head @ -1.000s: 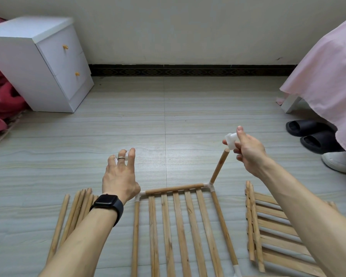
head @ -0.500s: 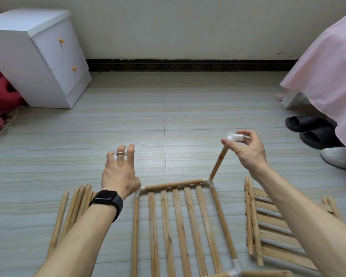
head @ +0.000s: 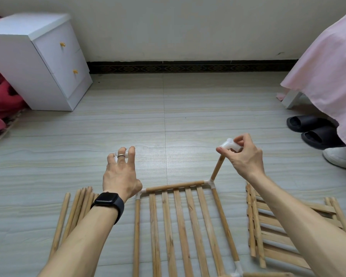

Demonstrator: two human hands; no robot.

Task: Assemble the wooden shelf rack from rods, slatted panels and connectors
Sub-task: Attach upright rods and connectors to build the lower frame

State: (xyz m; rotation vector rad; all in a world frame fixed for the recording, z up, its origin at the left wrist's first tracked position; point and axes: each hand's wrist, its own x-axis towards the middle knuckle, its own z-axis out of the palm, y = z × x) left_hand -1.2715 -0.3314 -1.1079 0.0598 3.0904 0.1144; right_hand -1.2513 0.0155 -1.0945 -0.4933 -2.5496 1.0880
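Centrally, a white connector point(head: 229, 145) is pinched between the thumb and curled fingers of the right hand point(head: 246, 158). It sits just above, and slightly right of, the top end of the single standing rod point(head: 217, 167). The rod's long axis rises from the far right corner joint point(head: 210, 181) and leans up and to the right in the view, so the free tip lies directly below the held piece. The coming move appears to be seating the connector's socket down along that axis. The right hand is much the nearer.

The left hand point(head: 121, 172) hovers well apart to the left, above the far left corner joint point(head: 140, 192). Its fingers are spread and curved around a pale piece point(head: 116, 153), apparently a second connector, though most of it is hidden.

Counted parts:
- One framed panel point(head: 180, 226) lies flat on the floor point(head: 168, 116), with about five slats and three corner joints in view.
- One further rod point(head: 268, 274) projects from the near right joint.
- Roughly seven loose rods point(head: 76, 212) lie at the left, too overlapped for an exact count.
- A stack of spare panels point(head: 278, 232) lies at the right, number unclear.

Beyond these are a white nightstand point(head: 38, 62), two black slippers point(head: 312, 128), one white shoe point(head: 342, 156), a pink bed cover point(head: 328, 66) and red cloth point(head: 0, 100).
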